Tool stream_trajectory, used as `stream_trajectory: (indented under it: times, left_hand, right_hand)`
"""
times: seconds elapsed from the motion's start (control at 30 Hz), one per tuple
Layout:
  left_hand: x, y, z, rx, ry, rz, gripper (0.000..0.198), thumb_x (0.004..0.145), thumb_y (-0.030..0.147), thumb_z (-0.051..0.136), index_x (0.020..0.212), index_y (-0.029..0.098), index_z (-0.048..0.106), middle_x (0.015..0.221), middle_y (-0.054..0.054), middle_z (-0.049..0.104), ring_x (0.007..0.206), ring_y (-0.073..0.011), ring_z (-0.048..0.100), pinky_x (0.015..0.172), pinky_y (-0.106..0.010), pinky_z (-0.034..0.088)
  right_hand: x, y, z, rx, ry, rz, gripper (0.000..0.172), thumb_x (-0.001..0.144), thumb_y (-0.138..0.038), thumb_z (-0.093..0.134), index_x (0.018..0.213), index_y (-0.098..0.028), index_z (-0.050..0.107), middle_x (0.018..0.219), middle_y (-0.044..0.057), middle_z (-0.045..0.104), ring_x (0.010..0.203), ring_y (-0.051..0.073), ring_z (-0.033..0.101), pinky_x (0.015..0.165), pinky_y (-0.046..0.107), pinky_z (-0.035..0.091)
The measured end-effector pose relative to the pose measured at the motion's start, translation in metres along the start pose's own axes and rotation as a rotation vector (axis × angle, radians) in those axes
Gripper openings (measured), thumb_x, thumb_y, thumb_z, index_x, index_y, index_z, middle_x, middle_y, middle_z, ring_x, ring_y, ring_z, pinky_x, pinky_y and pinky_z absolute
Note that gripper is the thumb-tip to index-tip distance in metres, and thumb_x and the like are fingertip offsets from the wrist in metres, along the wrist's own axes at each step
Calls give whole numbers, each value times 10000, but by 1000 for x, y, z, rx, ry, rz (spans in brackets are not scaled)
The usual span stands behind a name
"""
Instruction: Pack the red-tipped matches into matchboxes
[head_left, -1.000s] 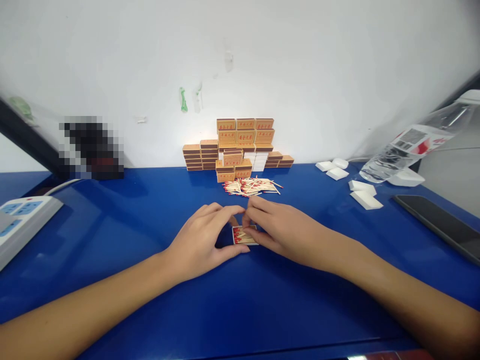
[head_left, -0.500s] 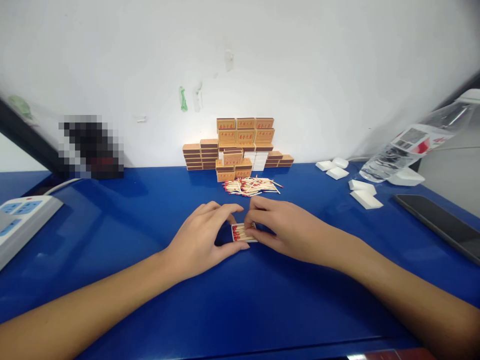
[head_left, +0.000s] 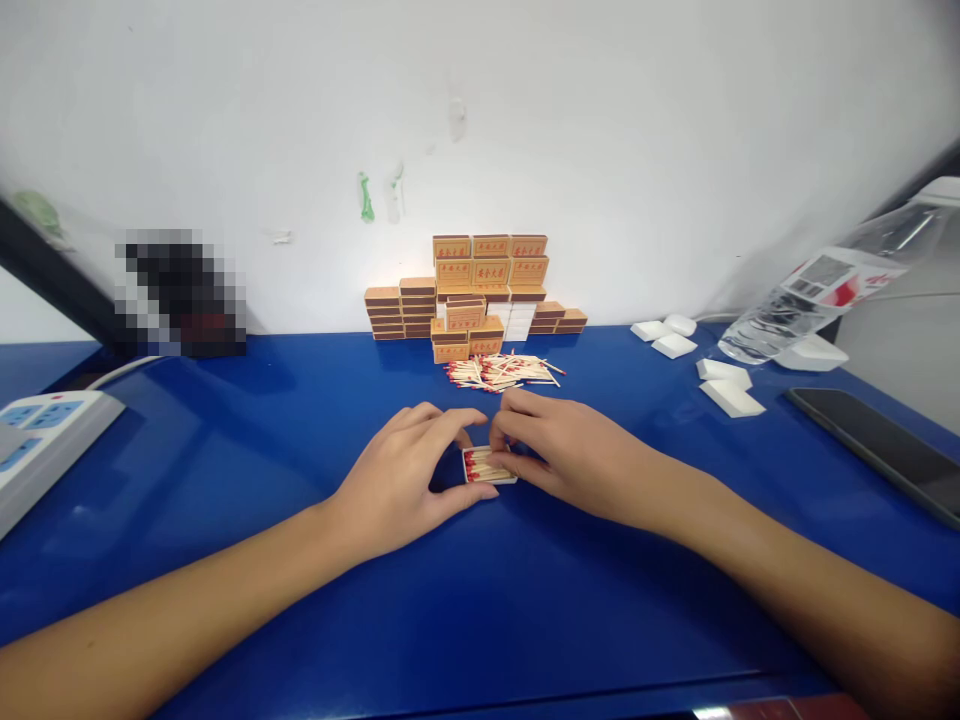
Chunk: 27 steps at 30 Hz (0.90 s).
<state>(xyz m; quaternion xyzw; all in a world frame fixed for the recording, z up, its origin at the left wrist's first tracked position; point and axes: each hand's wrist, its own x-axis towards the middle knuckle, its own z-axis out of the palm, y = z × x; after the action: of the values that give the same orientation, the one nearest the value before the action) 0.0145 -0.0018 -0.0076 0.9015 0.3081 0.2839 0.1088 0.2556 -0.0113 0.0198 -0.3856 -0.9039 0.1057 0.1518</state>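
Observation:
In the middle of the blue table lies a small white matchbox tray (head_left: 491,482) filled with red-tipped matches (head_left: 477,465). My left hand (head_left: 409,470) curves around its left side, thumb along the near edge and fingertips at the far edge, gripping the tray. Over the right part, my right hand (head_left: 551,445) is closed, thumb and fingers pinched down on the matches in the tray. Its fingers cover the tray's right end. Just beyond both hands, a loose pile of matches (head_left: 506,372) lies in front of stacked yellow and brown matchboxes (head_left: 491,272).
White tray-like pieces (head_left: 733,397) lie at the right, near a leaning clear plastic bottle (head_left: 817,280) and a black phone (head_left: 885,440). A white power strip (head_left: 56,440) sits at the left edge. Behind the stacks rises a white wall (head_left: 585,130).
My right hand has shifted very slightly over the tray, its thumb still low on the matches. The left hand and the tray stay in place.

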Motion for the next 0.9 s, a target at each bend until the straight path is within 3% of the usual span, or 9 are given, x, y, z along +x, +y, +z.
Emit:
stream_trajectory:
  times: [0.27, 0.5, 0.73, 0.9]
  left_hand:
    - [0, 0, 0, 1, 7, -1, 613, 884, 456, 826, 1364, 244, 510, 1092, -27, 751, 1032, -254, 678, 955, -456, 535]
    - [0, 0, 0, 16, 13, -54, 596, 876, 459, 831, 1347, 242, 537, 1066, -32, 759, 1038, -266, 677, 970, -468, 527]
    - [0, 1, -1, 14, 22, -52, 589, 855, 451, 852, 1317, 242, 552, 1065, -27, 762, 1046, -272, 679, 943, -451, 526]
    - [0, 0, 0, 14, 32, -36, 596, 859, 458, 847, 1330, 246, 548, 1056, -23, 756, 1033, -260, 676, 929, -439, 533]
  right_hand:
    - [1, 11, -13, -28, 12, 66, 104, 1033, -250, 602, 987, -192, 676, 1016, 61, 631, 844, 185, 599, 736, 314, 433]
    - [1, 40, -24, 112, -188, 212, 143, 1023, -293, 586, 936, -198, 650, 988, 63, 672, 835, 193, 584, 742, 327, 433]
    - [2, 7, -20, 157, -57, 124, 168, 1058, -319, 562, 970, -203, 647, 1002, 44, 671, 861, 177, 594, 756, 317, 437]
    - [-1, -7, -12, 152, -122, 82, 177, 1070, -306, 560, 1003, -194, 679, 1043, 48, 647, 861, 168, 611, 781, 322, 454]
